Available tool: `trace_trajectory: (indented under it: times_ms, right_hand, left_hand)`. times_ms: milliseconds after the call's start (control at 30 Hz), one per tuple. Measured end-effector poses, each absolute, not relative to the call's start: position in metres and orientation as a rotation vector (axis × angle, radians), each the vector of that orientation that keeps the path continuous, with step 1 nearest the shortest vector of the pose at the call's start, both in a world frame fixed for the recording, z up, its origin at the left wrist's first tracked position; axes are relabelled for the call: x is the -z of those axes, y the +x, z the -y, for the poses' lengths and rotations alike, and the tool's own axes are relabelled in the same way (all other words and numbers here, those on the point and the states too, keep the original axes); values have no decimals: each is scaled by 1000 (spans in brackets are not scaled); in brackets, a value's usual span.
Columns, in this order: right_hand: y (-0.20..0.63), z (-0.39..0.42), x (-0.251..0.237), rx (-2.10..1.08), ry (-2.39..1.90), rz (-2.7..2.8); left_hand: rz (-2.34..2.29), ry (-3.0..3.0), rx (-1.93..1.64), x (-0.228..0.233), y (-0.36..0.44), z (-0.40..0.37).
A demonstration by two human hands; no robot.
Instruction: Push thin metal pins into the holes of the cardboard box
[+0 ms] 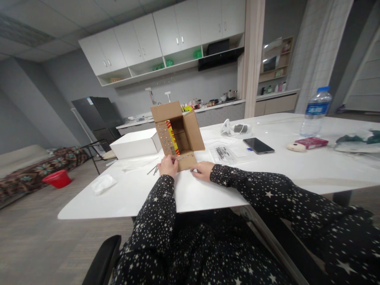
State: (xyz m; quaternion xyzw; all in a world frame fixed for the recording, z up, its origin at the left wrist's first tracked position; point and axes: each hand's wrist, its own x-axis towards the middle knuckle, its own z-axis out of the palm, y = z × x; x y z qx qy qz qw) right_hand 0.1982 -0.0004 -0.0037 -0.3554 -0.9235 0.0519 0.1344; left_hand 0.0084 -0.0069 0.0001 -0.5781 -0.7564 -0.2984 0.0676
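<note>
Now, both hands (168,166) touching cardboard box (178,132)

No words or numbers are showing clearly enough to read. The blue label on the water bottle (316,107) and the red and yellow print inside the cardboard box (177,134) are looking too blurry.

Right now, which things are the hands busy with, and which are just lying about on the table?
In use:
- cardboard box, studded with screws, touched by the left hand and right hand
- loose screws

Lying about:
- white box
- phone
- water bottle
- crumpled tissue
- plastic bag
</note>
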Motion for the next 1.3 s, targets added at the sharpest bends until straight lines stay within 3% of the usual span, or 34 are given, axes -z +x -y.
trace_trajectory:
  times_ms: [400, 867, 1300]
  right_hand:
    - [196, 0, 5, -146, -1064, 2668]
    - [197, -2, 5, -124, -1008, 2685]
    - [197, -2, 5, -141, -1018, 2674]
  left_hand:
    - [2286, -1755, 916, -4, 12, 10]
    - [2137, -1631, 1229, -14, 10, 11]
    - [1793, -2192, 1338, -1, 18, 9]
